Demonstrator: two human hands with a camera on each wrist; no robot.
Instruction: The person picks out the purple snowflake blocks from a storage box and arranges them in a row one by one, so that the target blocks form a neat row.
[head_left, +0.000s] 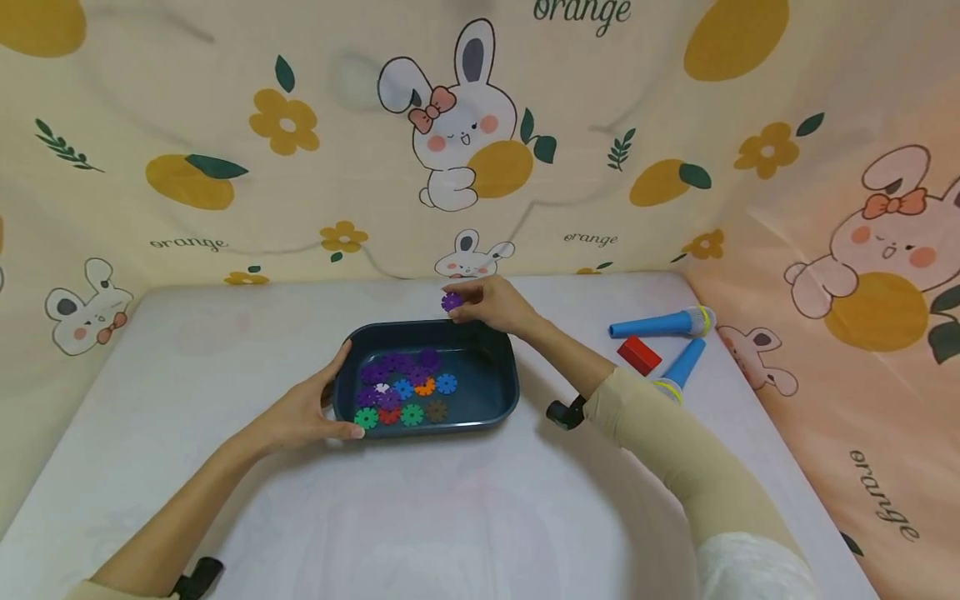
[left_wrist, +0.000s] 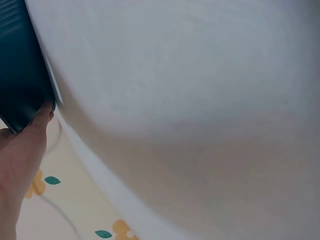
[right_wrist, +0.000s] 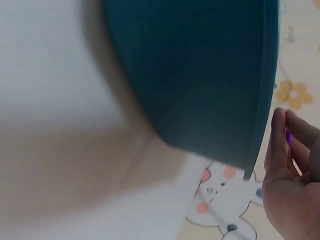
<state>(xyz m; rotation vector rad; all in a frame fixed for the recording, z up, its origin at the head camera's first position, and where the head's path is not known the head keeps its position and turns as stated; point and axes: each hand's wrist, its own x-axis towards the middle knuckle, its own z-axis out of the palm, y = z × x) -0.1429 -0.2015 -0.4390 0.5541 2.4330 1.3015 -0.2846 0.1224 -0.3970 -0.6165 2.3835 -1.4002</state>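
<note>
Plainly, what I have to judge by is how the purple snowflake disc (head_left: 451, 302) sits against the dark blue-green tray (head_left: 483, 383). It is at the tips of the right hand (head_left: 487, 305), just past the tray's far rim, so the tray floor lies on the near side of those fingers, and the heap of purple discs (head_left: 396, 364) lies nearer and to the left. The tray's long axis runs left to right across my view. Of the two hands, the left hand (head_left: 309, 410) is closer to the heap.

Right thumb and fingers are together, pinching the disc; from the right wrist I get only a sliver of purple between them. The left fingers and thumb grip the tray's left end, the thumb at the near corner. I cannot tell whether the tray sits wholly flat.

The tray is smooth and slightly glossy, rounded at the corners, with sloping walls. Its discs are thin, notched all round the edge and look like plastic: besides the purple, I make out a green disc (head_left: 412, 414), a brown disc (head_left: 437, 410), an orange disc (head_left: 424, 386) and a blue disc (head_left: 446, 383). The table (head_left: 525, 517) has a pale, faintly mottled covering. Off to the right, a glossy red block (head_left: 639, 356) lies between two blue toy microphones (head_left: 660, 323) with rounded heads.
</note>
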